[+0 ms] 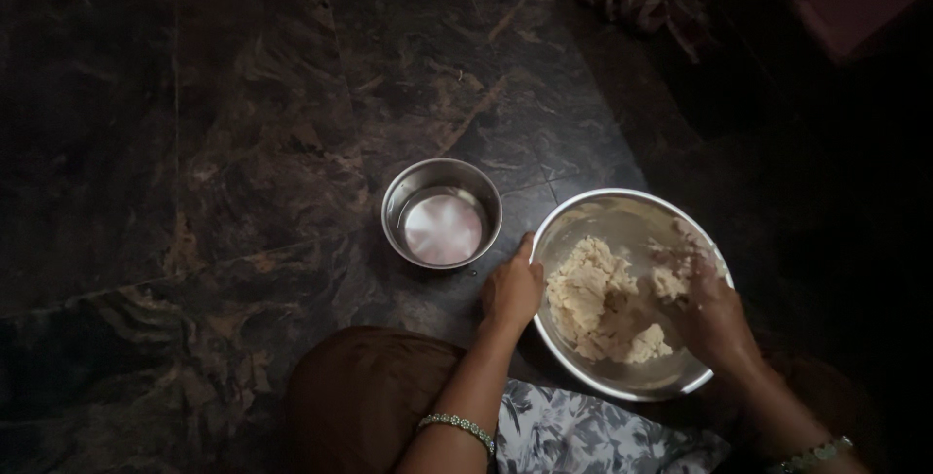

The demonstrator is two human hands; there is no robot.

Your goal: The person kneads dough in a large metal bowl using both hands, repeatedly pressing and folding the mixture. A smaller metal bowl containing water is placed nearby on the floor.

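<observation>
Left hand [512, 291] flat w/ fingers together, steadying rim of big round steel bowl [583, 210]. Right hand [708, 311] inside, curled, pinching pale shaggy dough [595, 301]; clumped but rough, not smooth yet. Beyond: small steel bowl w/ water [442, 213].

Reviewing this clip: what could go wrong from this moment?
The left hand only rests on the rim of the large steel bowl, so the bowl might slide on the smooth dark floor as the right hand works the dough. The small bowl of liquid sits close by and could be knocked and spilled.
</observation>
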